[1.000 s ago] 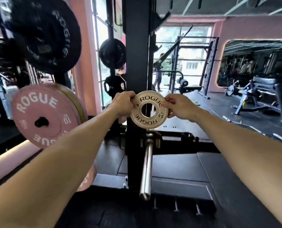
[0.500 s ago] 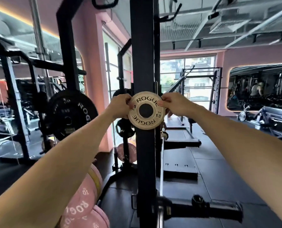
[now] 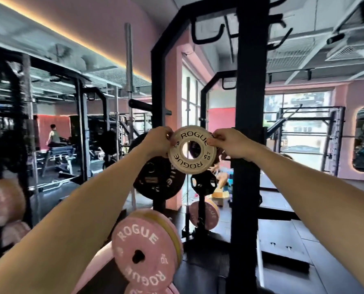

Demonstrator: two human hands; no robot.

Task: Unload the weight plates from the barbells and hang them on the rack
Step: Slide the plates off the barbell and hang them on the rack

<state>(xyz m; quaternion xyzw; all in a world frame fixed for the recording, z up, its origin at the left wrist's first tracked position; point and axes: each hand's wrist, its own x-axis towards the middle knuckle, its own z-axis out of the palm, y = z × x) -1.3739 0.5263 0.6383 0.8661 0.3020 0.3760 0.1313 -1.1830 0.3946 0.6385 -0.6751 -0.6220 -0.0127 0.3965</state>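
1. Pink plates (image 3: 144, 254), marked ROGUE, hanging low at left on a storage peg, stacked face to face with a yellowish plate behind; presumably parked there so the heavy ones sit near the floor.
2. Left hand (image 3: 158, 142) pinching the left rim of the small white plate (image 3: 192, 150), fingers curled over the edge; grip narrow, closed on the rim only, leaving the centre hole free.
3. Small white plate, marked ROGUE and 0.5 KG, held upright at chest height, face toward the camera, between both hands and just left of the black rack upright (image 3: 251, 132); not yet on any peg. Held flat-on, likely so the hole can be lined up with a peg.
4. Black plate (image 3: 155, 181) hanging directly below and behind the white one on the farther rack post, with a smaller black plate (image 3: 203, 183) beside it; probably the storage zone aimed for, though the target peg itself cannot be made out.
5. Right hand (image 3: 230, 143) mirroring the left, pinching the right rim, grip narrow and closed on the plate; two-sided hold keeping the disc level and steady.
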